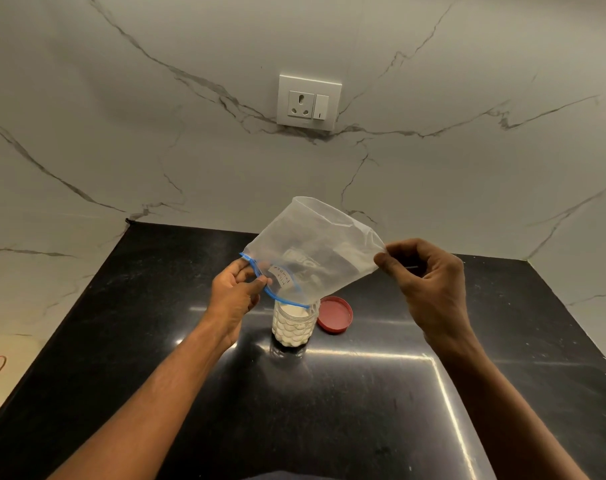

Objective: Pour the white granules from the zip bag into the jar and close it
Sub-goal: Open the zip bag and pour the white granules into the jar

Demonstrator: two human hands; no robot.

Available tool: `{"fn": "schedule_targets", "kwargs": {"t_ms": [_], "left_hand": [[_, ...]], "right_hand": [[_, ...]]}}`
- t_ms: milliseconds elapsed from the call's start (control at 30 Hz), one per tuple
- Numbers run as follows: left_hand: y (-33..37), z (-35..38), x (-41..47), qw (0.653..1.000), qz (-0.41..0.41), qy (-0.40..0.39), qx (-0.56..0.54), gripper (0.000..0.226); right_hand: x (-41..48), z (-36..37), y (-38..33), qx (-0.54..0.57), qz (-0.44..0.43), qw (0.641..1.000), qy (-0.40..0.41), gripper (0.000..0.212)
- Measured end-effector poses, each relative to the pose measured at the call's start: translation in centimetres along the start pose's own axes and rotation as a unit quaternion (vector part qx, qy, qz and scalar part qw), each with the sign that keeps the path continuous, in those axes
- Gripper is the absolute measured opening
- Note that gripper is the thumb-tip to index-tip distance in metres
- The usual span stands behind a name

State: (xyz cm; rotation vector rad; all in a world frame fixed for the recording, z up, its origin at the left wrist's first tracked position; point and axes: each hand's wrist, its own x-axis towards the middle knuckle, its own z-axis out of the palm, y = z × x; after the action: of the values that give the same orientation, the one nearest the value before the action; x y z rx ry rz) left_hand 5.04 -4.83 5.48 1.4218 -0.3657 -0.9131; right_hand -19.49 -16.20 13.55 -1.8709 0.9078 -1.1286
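At the centre of the frame a clear zip bag (pixel 315 247) hangs upside down, its blue-edged mouth just over the open jar (pixel 294 323) of white granules (pixel 291 311). The left hand (pixel 237 289) pinches the bag's blue zip edge; the right hand (pixel 429 282) pinches its raised bottom corner. A red lid (pixel 335 314) lies just right of the jar on the black countertop (pixel 363 410).

Small white handwritten label (pixel 281 276) on zip bag (pixel 315 251), near blue zip edge, at 8 o'clock of bag; writing upside down, seems to read "Milk powder", not sure. Larger pale printed letters (pixel 303 263) on bag middle, seen through plastic, unreadable. Switch (pixel 320 106) beside wall socket (pixel 300 105) carries short vertical mark.
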Motion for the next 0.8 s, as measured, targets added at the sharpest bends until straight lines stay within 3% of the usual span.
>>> {"fn": "schedule_targets", "kwargs": {"t_ms": [167,267,367,500,600,700,800], "left_hand": [[-0.1,0.0,0.1,1.000,-0.007,0.004,-0.003,0.040],[-0.3,0.0,0.0,1.000,-0.011,0.004,-0.002,0.038],[-0.5,0.0,0.1,1.000,-0.014,0.007,-0.004,0.038],[-0.7,-0.1,0.3,1.000,-0.021,0.010,-0.006,0.034],[-0.8,-0.1,0.4,1.000,-0.023,0.014,-0.009,0.034],[-1.0,-0.3,0.5,1.000,-0.025,0.014,-0.013,0.035],[-1.1,-0.2,0.6,1.000,-0.023,0.013,-0.015,0.034]], "right_hand": [[-0.1,0.4,0.1,0.012,0.063,0.997,-0.047,0.010],[-0.3,0.8,0.1,0.059,0.098,0.989,-0.092,0.028],[-0.6,1.1,0.4,0.029,0.064,0.991,-0.110,0.048],[-0.8,1.5,0.6,0.011,0.027,0.998,-0.062,0.018],[-0.7,1.7,0.4,-0.024,0.003,0.999,-0.031,0.020],[-0.7,1.8,0.3,-0.014,-0.003,0.998,-0.057,0.033],[-1.0,2.1,0.3,-0.016,-0.027,0.999,-0.043,0.017]]}}
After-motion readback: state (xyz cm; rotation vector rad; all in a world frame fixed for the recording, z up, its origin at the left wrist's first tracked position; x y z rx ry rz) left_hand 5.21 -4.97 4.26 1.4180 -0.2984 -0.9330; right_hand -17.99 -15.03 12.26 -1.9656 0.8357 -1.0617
